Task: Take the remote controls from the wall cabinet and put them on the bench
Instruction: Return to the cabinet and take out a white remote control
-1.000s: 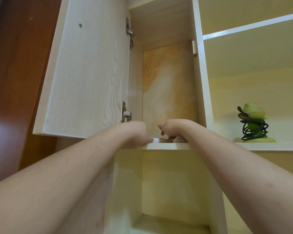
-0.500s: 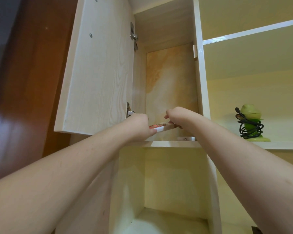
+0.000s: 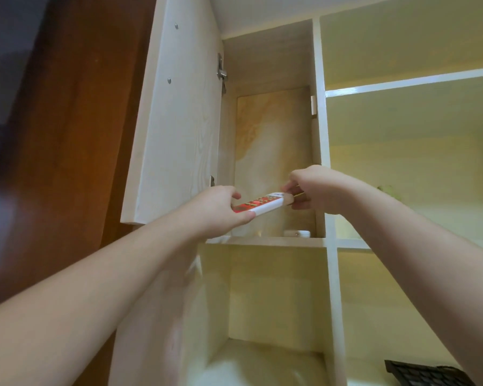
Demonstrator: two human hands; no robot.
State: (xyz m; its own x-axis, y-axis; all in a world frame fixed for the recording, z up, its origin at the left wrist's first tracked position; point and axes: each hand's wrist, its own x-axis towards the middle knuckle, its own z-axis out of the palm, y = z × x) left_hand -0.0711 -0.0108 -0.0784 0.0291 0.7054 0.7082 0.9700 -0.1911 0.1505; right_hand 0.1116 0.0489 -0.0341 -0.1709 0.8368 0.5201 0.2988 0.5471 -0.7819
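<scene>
Hands hold one white remote control (image 3: pixel 258 206) with red buttons above the cabinet shelf (image 3: pixel 273 241): left hand (image 3: pixel 221 208) grips its near end, right hand (image 3: pixel 313 190) pinches its far end, beside the open door (image 3: pixel 173 121).

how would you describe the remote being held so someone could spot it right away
Find the open wall cabinet door; in the narrow compartment right of it, both hands meet above the shelf. The remote control spans between the left hand and right hand. Its white body with red buttons sets it apart from the small white object on the shelf.
</scene>
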